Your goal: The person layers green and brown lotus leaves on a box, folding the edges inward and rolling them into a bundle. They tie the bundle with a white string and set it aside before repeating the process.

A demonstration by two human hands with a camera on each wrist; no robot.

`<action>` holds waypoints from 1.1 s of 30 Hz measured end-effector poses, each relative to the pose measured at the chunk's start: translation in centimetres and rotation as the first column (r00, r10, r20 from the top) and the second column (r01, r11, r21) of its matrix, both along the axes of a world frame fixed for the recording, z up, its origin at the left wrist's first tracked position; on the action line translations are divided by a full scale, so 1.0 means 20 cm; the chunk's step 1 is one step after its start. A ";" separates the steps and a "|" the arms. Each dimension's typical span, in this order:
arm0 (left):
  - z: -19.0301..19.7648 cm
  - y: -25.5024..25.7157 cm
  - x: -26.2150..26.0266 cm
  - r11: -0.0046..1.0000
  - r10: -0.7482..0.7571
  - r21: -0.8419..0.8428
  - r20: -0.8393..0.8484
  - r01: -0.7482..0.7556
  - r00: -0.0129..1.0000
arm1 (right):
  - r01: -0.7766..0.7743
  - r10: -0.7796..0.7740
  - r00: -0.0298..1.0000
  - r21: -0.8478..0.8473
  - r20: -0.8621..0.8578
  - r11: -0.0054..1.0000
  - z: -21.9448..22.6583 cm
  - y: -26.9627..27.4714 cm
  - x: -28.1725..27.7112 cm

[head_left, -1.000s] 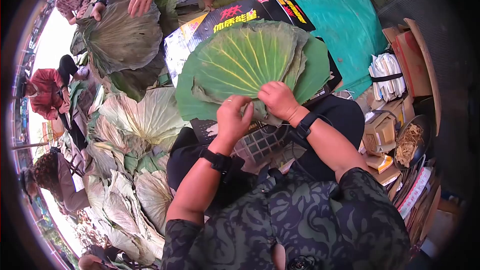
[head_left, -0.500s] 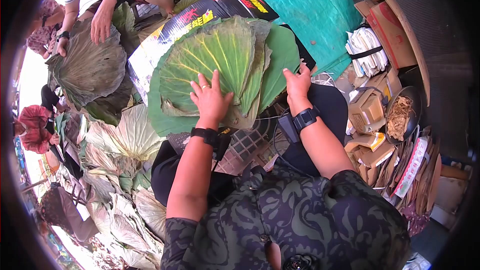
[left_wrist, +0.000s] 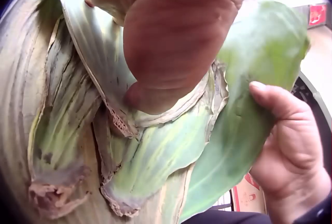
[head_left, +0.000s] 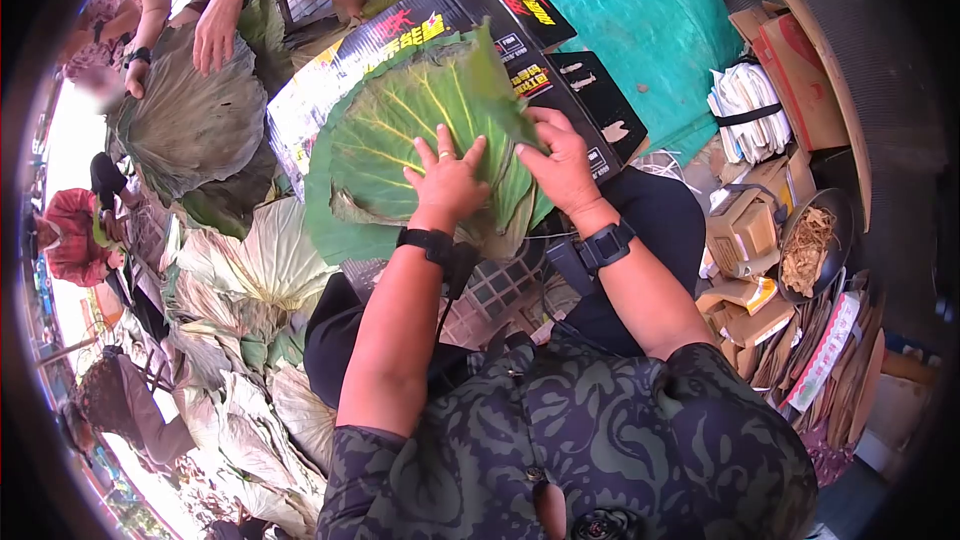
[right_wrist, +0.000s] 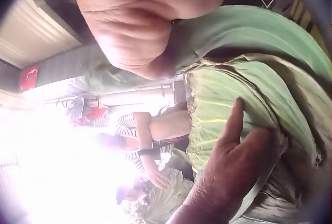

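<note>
A stack of lotus leaves lies over a flattened black carton in front of me. My left hand rests on top of the stack with its fingers spread. At the stack's right side my right hand pinches the edge of a broad green lotus leaf, thumb on the near face. That edge is lifted and bent inward over the smaller leaves. In the left wrist view, cut, browned leaf bases show below the left thumb.
Dried lotus leaves are heaped on the left. Another person's hand hangs over a dry leaf at upper left. A green tarp spreads behind the carton. Cardboard boxes, bundled white sheets and a dark pan stand right.
Both hands first worked together at the leaves' near edge, then parted. The left spread over the stack; the right moved to the right edge, took hold of the green leaf and bent it up and inward.
</note>
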State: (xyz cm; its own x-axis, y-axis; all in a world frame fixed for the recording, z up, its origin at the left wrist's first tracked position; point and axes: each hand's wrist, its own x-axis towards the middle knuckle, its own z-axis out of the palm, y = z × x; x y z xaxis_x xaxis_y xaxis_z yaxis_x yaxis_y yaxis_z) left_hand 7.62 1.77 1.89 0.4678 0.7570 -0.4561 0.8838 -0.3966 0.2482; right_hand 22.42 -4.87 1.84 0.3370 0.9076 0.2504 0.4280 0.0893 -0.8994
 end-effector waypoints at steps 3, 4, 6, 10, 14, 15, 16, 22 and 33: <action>-0.02 0.02 -0.02 0.998 0.004 -0.060 -0.027 -0.006 1.000 | -0.238 0.259 0.923 -0.108 0.283 0.965 -0.04 0.03 -0.06; -0.08 0.02 -0.04 0.998 0.030 -0.052 0.077 -0.026 0.997 | -0.245 0.266 0.922 -0.106 0.282 0.964 -0.06 0.03 -0.07; -0.19 0.03 -0.07 0.999 -0.036 0.024 0.152 0.032 0.988 | -0.310 0.381 0.894 -0.289 0.237 0.906 -0.09 0.03 -0.08; -0.24 0.02 -0.13 0.963 -0.209 0.224 0.266 0.150 0.941 | -0.530 0.312 0.786 -0.322 -0.534 0.784 -0.09 0.11 0.03; -0.22 -0.01 -0.21 0.938 -0.205 0.339 0.372 0.073 0.905 | -0.364 0.337 0.931 -0.351 -0.137 0.863 -0.17 0.14 0.01; -0.20 -0.01 -0.22 0.948 -0.184 0.309 0.354 0.071 0.917 | -0.306 0.368 0.921 -0.345 0.130 0.887 -0.15 0.13 -0.01; -0.18 -0.01 -0.23 0.959 -0.162 0.277 0.334 0.068 0.929 | -0.318 0.377 0.918 -0.340 0.124 0.885 -0.14 0.10 -0.04; -0.05 -0.28 -0.35 0.845 0.019 0.447 0.525 -0.294 0.851 | -0.185 0.402 0.704 -0.396 0.585 0.900 -0.07 0.14 -0.09; -0.10 -0.33 -0.51 -0.185 0.813 -0.887 0.103 -0.423 -0.573 | -0.044 0.523 0.607 -0.632 0.599 0.774 -0.04 0.23 -0.20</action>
